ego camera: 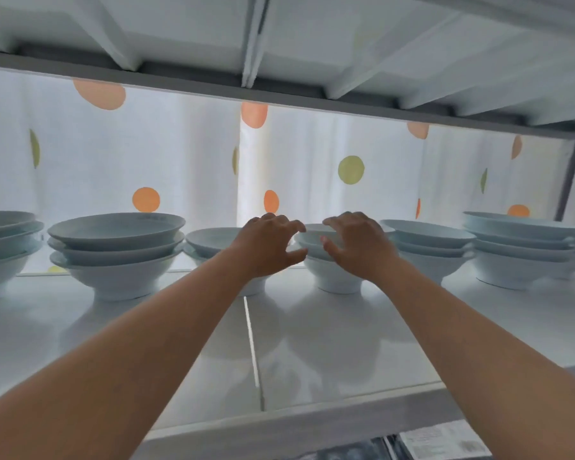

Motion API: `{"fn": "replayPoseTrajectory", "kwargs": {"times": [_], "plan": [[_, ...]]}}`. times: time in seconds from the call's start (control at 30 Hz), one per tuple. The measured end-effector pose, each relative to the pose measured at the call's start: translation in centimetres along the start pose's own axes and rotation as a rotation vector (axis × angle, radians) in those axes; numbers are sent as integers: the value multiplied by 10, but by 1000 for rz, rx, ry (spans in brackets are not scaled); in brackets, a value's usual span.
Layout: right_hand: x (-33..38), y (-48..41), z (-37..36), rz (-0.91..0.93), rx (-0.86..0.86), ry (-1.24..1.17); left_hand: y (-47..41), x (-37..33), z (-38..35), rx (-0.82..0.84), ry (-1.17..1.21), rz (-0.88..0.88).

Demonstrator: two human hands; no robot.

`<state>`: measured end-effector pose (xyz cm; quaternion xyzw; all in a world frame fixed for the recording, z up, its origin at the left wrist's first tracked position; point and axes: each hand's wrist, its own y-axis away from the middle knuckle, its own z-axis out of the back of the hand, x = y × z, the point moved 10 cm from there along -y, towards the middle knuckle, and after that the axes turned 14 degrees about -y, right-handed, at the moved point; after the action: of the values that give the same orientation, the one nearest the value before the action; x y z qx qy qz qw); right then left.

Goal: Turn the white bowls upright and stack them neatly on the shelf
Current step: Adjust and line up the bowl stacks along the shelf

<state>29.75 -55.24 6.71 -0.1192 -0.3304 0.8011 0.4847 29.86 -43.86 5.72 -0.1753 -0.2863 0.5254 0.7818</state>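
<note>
Several stacks of upright white bowls stand in a row along the back of the white shelf (312, 343). My left hand (269, 245) and my right hand (359, 244) reach to the middle stack of white bowls (316, 247), one on each side of it. Fingers of both hands are spread, the fingertips near the top bowl's rim. I cannot tell whether they touch it. A stack of white bowls (117, 250) stands to the left, another stack (210, 242) sits partly behind my left hand, and more stacks (429, 240) (518, 244) stand to the right.
A curtain (312, 161) with orange and green dots hangs behind the shelf. The upper shelf (279, 44) hangs low overhead. A grey frame post (570, 174) stands at the right. A seam (251, 340) runs down the shelf's middle. Printed paper (445, 439) lies below the front edge.
</note>
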Motion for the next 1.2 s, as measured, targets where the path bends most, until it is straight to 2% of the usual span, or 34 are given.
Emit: {"fn": "replayPoseTrajectory", "kwargs": {"times": [0.1, 0.27, 0.57, 0.9, 1.03, 1.2], "plan": [[-46, 11, -1, -40, 63, -20, -22, -37, -8, 50, -17, 22], [-82, 16, 2, 18, 37, -168, -42, -75, -29, 132, -46, 37], [-92, 8, -23, 85, 103, -294, -49, -75, -53, 166, -63, 61], [-93, 11, -8, 72, 8, -261, -58, -66, -58, 196, -78, 37], [-125, 21, 15, 9, -58, -189, -61, -64, -52, 161, -147, 19], [-179, 31, 40, -175, -68, -72, -68, -81, -37, 4, -135, 40]]}}
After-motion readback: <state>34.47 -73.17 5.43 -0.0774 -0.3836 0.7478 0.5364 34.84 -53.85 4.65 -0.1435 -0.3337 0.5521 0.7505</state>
